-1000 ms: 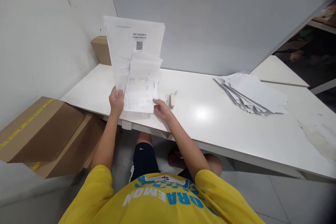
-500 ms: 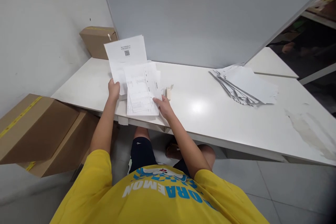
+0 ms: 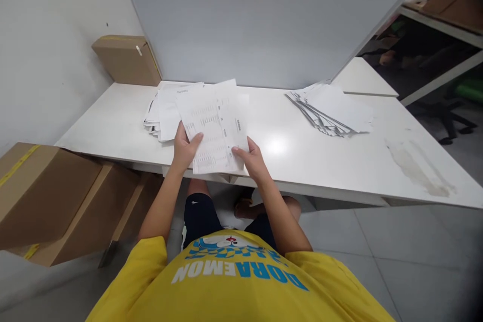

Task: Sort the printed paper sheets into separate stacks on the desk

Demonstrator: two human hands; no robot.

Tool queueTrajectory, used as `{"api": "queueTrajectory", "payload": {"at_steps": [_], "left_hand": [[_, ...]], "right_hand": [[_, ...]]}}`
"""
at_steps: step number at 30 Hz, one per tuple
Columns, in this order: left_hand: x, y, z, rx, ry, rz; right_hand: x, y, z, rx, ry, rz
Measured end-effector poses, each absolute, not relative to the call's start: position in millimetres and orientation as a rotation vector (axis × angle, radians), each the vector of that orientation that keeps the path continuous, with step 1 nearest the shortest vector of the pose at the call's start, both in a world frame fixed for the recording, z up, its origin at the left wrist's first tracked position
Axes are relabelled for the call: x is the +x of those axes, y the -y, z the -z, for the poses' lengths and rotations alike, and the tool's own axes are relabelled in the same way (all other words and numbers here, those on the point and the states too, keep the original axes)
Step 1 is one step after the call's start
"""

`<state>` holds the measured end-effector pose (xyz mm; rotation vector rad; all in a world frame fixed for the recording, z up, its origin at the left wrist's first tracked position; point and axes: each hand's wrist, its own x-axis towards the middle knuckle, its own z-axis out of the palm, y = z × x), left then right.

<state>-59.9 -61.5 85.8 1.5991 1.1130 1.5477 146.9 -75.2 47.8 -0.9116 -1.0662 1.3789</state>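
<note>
Printed paper sheets (image 3: 215,128) are held up over the front edge of the white table, tilted toward me. My left hand (image 3: 184,147) is closed on their left edge, thumb on top. On their right edge my right hand (image 3: 251,158) grips them, thumb across the printed face. Beyond my left hand a stack of papers (image 3: 166,118) lies on the table, partly covered by the held sheets. The fingers under the sheets are hidden, and the number of sheets cannot be made out.
A second, fanned-out pile of papers (image 3: 332,110) lies on the white table (image 3: 302,158) to the right. A cardboard box (image 3: 126,60) stands at the back left corner. Larger cardboard boxes (image 3: 49,196) stand at the lower left. A grey panel (image 3: 245,20) rises behind the table.
My left hand has moved right onto the printed sheets. The sheet with the square code no longer shows in it, and the stack on the left is now uncovered. The view has shifted right.
</note>
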Motion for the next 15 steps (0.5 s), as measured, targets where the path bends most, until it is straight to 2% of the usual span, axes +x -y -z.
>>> {"api": "queueTrajectory", "payload": {"at_steps": [5,10,15], "left_hand": [[-34.1,39.4,-79.1,1.707,-1.115,-1.638],[-12.4,40.6,-63.9,1.755,-1.076,-1.688],[-5.4,46.0,-54.1,1.755,-1.172,-1.736]], "right_hand": [[182.0,65.2,-34.1,-1.036,1.145,-1.161],[194.5,60.0,-7.2,-1.08,1.119,-1.143],[197.1,62.5,-13.3,-1.014,1.107,-1.159]]}}
